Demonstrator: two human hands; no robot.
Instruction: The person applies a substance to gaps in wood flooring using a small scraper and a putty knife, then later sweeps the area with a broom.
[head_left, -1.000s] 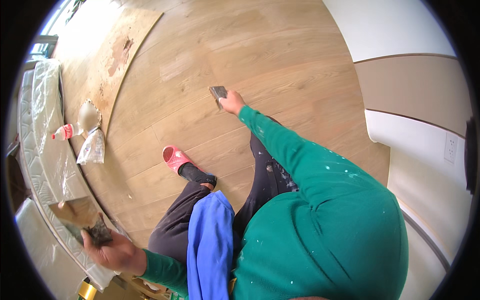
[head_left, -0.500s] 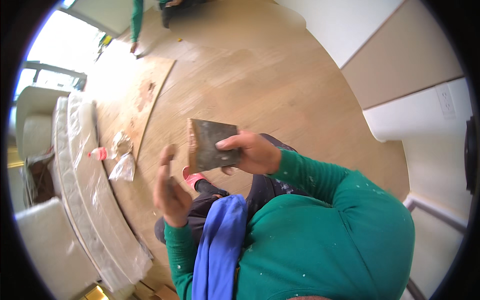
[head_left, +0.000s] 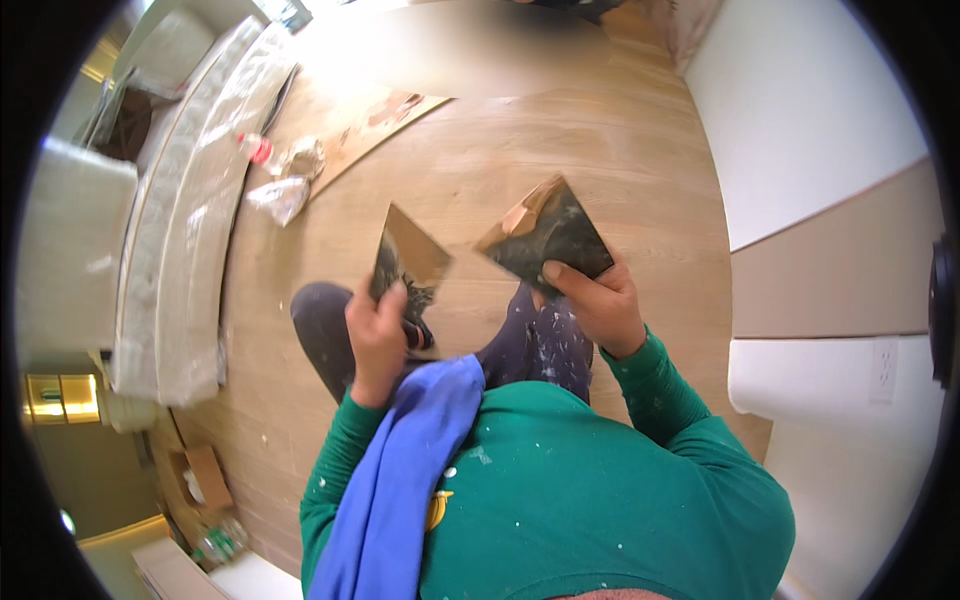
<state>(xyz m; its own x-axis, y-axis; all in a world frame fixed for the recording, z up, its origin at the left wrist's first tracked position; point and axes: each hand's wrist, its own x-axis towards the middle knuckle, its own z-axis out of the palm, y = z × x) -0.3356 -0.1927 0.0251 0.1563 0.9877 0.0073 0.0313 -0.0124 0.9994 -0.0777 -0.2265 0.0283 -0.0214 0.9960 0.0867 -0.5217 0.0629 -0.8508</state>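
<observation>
My left hand [head_left: 376,335] grips a thin flat scraper [head_left: 412,250] by its lower edge, with a tan surface and dark streaks near my fingers. In my right hand [head_left: 605,303] is a wider dark flat scraper [head_left: 550,235], my thumb pressed on its face. Tan paste [head_left: 522,215] is smeared along the far edge of that one. The two scrapers are held up over the floor with their corners apart, slightly blurred. A blue cloth [head_left: 430,420] hangs down the front of my green top.
Wood-look floor [head_left: 470,140] lies ahead. A stained board [head_left: 350,145], clear plastic bag [head_left: 280,200] and red-labelled bottle [head_left: 258,150] are at far left. Plastic-wrapped cushions [head_left: 190,240] line the left; a white wall [head_left: 800,110] stands right. An open cardboard box [head_left: 205,475] sits lower left.
My left hand, with no scraper visible in it before, now holds one. My right hand has moved right with its scraper and turned it. The whole view has swung left.
</observation>
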